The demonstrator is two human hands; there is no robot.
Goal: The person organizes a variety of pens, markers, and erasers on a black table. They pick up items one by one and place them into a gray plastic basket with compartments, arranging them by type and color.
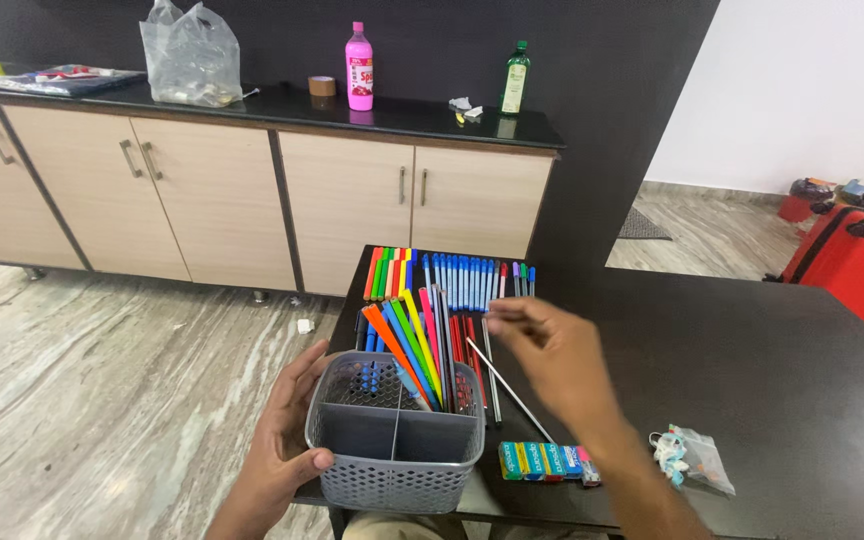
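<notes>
Head view: one grey basket (pixel 392 470); left hand (pixel 282 450) steadies; right hand (pixel 552 360) pinches one pen (pixel 508 388).

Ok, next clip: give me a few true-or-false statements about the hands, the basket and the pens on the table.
1. The left hand grips the grey basket. True.
2. The right hand holds a thin pen. True.
3. The basket is empty. False: coloured pens stand in its far compartments.
4. The pens in a row on the table lie behind the basket. True.
5. The pink bottle stands on the table. False: it is on the cabinet counter.
</notes>
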